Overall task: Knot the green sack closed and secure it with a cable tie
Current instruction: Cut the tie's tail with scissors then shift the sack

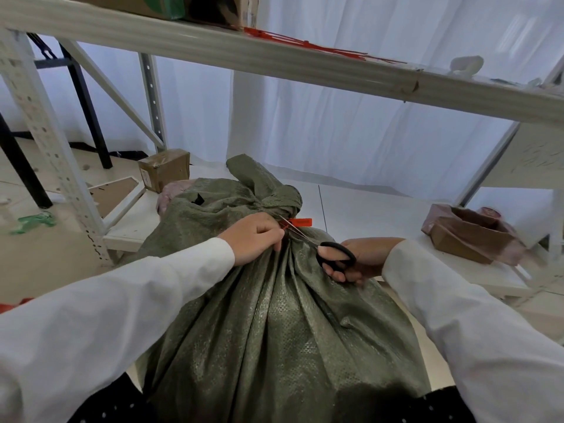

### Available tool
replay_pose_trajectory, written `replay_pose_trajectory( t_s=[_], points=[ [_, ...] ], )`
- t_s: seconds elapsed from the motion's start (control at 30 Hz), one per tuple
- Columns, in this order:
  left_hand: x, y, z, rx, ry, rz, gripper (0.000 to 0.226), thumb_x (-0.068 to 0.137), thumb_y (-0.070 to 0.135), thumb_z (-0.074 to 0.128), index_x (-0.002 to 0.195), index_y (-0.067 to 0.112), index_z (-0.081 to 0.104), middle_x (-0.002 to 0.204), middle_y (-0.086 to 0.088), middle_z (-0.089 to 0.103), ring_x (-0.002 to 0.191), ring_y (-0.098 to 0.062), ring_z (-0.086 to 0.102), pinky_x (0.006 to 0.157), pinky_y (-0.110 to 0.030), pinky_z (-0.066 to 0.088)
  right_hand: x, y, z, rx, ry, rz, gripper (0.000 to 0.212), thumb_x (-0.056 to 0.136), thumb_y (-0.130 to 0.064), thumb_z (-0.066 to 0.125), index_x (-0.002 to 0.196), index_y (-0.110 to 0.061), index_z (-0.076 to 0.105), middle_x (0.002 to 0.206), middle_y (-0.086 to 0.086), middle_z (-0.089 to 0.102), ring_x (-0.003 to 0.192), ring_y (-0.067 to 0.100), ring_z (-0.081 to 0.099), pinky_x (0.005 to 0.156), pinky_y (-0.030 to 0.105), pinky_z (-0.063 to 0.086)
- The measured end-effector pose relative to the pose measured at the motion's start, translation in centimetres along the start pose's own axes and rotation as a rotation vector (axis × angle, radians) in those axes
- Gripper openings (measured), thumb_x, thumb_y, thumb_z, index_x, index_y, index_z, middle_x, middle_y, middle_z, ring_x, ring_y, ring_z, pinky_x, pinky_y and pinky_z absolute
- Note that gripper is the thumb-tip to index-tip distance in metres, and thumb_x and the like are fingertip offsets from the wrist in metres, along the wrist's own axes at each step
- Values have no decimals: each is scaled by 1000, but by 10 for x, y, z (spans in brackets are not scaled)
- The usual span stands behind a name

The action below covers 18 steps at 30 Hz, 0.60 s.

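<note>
Knot's done on the green sack [274,315]: left hand [254,236] pinches the red cable tie [300,222] just under it, right hand [363,259] gripping scissors [317,244] angled up-left at the tie's tail.

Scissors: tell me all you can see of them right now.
The scissors have black plastic loop handles and slim, shiny metal blades. The right hand grips the handles, fingers through the loops. The blades point up and left along the green sack, their tips at the red cable tie under the knot, beside the left hand that pinches the gathered neck.
</note>
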<state>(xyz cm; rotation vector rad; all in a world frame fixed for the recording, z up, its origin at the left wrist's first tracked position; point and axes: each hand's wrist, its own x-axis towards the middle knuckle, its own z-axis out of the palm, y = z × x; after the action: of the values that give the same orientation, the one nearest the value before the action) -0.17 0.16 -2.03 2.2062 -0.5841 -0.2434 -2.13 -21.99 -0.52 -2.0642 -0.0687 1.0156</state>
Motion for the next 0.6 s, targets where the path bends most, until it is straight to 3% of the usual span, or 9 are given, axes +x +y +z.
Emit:
replay_pose_trajectory(
  t_s=[0.23, 0.5, 0.6],
  points=[
    [-1, 0, 6, -34, -72, -17, 38, 94, 22, 45, 60, 23, 61, 112, 4, 45, 116, -10, 40, 98, -25, 22, 2, 5, -2, 32, 5, -42, 47, 77, -61, 45, 70, -14, 50, 49, -6, 50, 32, 4, 33, 33, 16, 31],
    [-3, -9, 2, -145, -66, -62, 40, 95, 24, 44, 59, 20, 60, 109, 12, 53, 112, -5, 45, 97, -24, 23, -4, -2, 4, -212, 207, -61, 47, 80, -59, 49, 60, -17, 50, 47, -8, 49, 42, 9, 36, 47, 18, 31],
    [-2, -16, -3, -153, -89, -62, 42, 95, 16, 45, 54, 18, 56, 103, 21, 55, 103, 4, 48, 90, -14, 27, -4, -1, 8, -255, 240, -59, 43, 86, -52, 51, 62, -16, 51, 45, -8, 49, 42, 8, 39, 43, 14, 33]
  ],
)
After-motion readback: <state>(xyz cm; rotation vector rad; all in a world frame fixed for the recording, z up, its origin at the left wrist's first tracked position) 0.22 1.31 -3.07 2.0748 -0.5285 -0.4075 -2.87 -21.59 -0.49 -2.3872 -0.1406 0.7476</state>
